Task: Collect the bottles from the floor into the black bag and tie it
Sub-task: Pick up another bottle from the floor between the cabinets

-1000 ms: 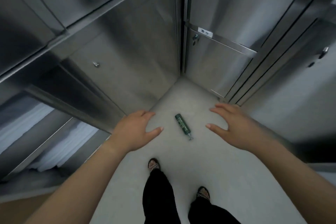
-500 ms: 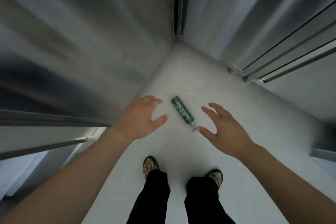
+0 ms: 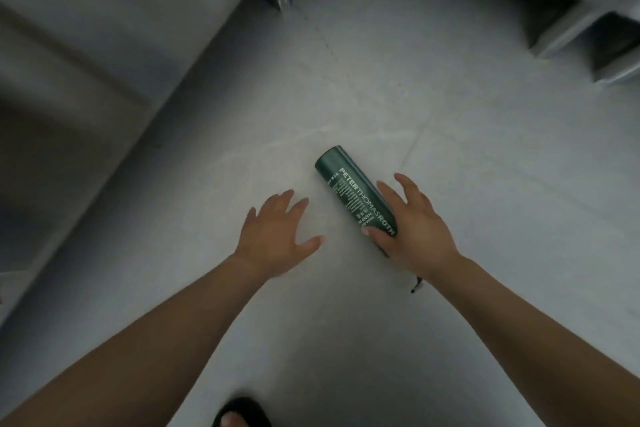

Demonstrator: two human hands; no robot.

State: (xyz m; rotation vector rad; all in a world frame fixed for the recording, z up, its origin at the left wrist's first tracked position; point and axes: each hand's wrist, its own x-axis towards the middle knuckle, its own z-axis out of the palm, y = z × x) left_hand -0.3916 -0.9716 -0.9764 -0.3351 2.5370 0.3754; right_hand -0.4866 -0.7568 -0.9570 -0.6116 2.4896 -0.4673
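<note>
The pale floor (image 3: 450, 184) fills most of the scene, with steel cabinets (image 3: 86, 45) rising beside it, away from the bottle on the left. A dark green bottle (image 3: 349, 191) lies on its side on the floor, slanted. The right hand (image 3: 412, 229) rests against the bottle's near end, thumb across the label and fingers spread along its far side, not yet closed round it. The left hand (image 3: 277, 236) hovers open just left of the bottle, not touching it.
</note>
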